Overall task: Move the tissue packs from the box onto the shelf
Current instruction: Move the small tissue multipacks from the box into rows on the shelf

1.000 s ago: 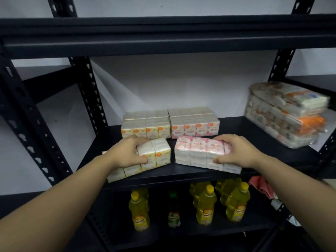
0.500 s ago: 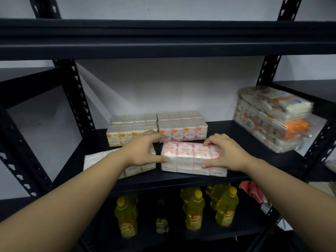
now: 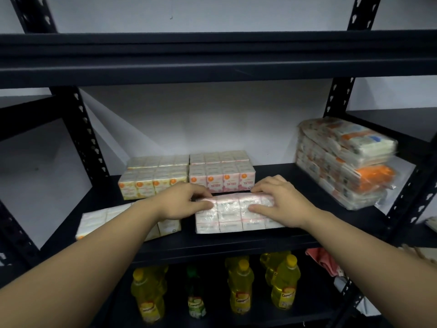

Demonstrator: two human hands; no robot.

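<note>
A pink tissue pack (image 3: 233,215) lies near the front of the black shelf (image 3: 236,245). Both hands grip it: my left hand (image 3: 184,202) holds its left end with the thumb on the front, and my right hand (image 3: 279,202) curls over its right end. To the left, a yellow tissue pack (image 3: 101,220) lies on the shelf, partly hidden by my left forearm. Behind them stand a yellow pack (image 3: 153,176) and a pink pack (image 3: 222,171) against the wall. The box is out of view.
A stack of wrapped tissue bundles (image 3: 343,162) sits at the shelf's right end. Yellow oil bottles (image 3: 238,287) stand on the lower shelf, with a pink cloth (image 3: 321,261) to their right. An upper shelf beam (image 3: 212,58) runs overhead.
My left hand left the yellow pack and moved right onto the pink pack's left end. The pink pack has shifted further back on the shelf. The view has tilted up.
</note>
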